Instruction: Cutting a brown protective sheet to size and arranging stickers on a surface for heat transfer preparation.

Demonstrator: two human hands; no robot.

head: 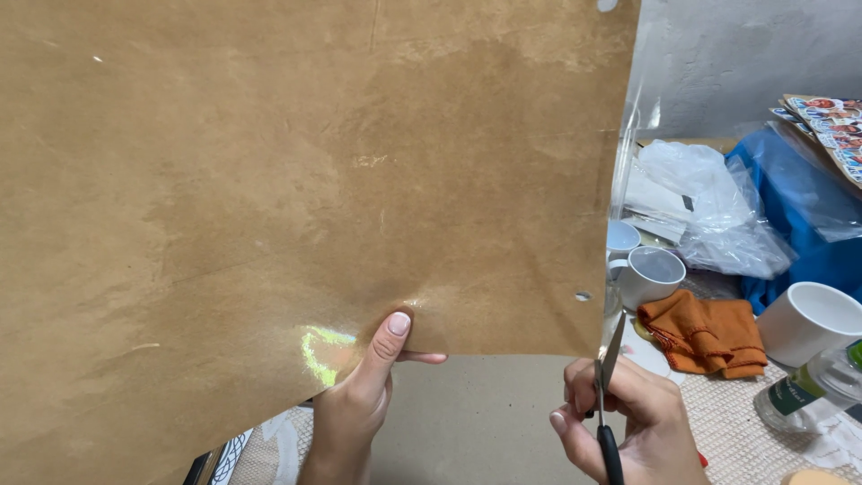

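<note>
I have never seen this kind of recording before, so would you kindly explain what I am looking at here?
There is no machine: a person wears a camera on the head, looking down at their own two bare hands. The left hand pinches the lower edge of a large brown sheet held up before the camera. The right hand holds black-handled scissors, blades at the sheet's right edge. On the surface to the right lie white mugs, an orange cloth, a clear plastic bag and a bottle.

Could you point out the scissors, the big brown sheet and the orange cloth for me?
scissors [609,359]: head view, on the blades.
brown sheet [296,189]: head view, its middle.
orange cloth [705,332]: head view, its folded middle.
</note>
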